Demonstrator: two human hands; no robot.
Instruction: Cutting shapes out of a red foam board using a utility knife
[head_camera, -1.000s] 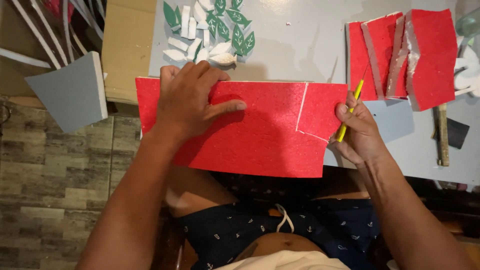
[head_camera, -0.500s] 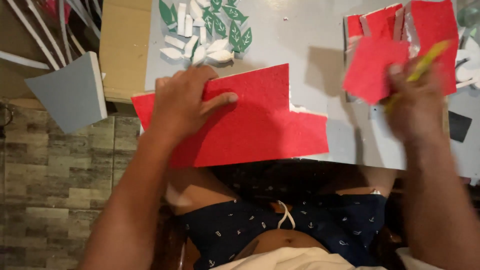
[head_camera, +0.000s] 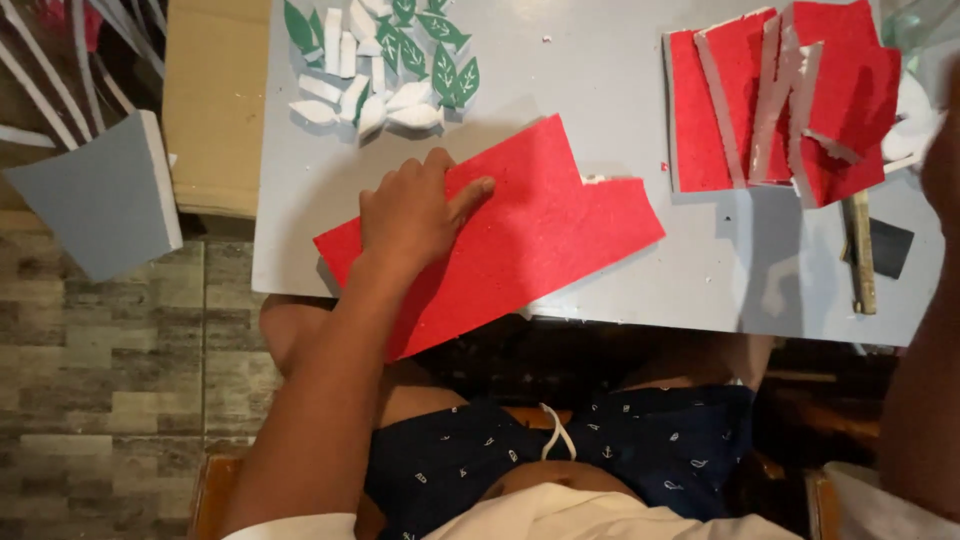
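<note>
- Left hand (head_camera: 415, 215), fingers spread, presses flat on the notched, grainy red foam sheet (head_camera: 520, 235).
- The sheet lies tilted over the near edge of the smooth grey board (head_camera: 600, 90).
- Right hand's grip cannot be told.

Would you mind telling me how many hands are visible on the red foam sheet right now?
1. The left hand lies flat on the red foam sheet; the right hand is out of frame, with only its arm showing at the right edge.
</note>
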